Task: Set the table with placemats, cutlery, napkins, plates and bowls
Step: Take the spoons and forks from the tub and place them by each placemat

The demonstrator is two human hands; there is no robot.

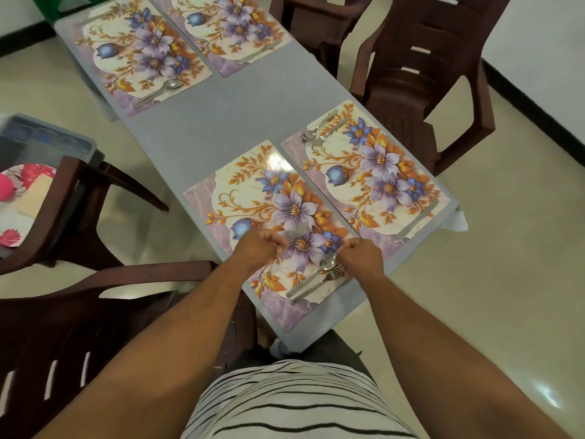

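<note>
From the head view, a grey table runs away from the person, and everything below is placed against it. Four floral placemats lie on it. The nearest placemat sits at the table's near end, and both hands hover over its near part. The left hand has its fingers curled around a knife, whose blade pokes out past the knuckles over the mat. The right hand is curled too, its fingertips at the tines of a fork; whether it actually pinches the fork I cannot tell. A spoon lies just beside the fork, both on the mat's near right edge.

The second placemat, touching the first along one long edge, carries a spoon and fork at its far corner and a table knife along its near edge. Two more mats lie at the table's far end (each with cutlery). Brown plastic chairs stand along both sides of the table, and a clear tub sits off its left side.
</note>
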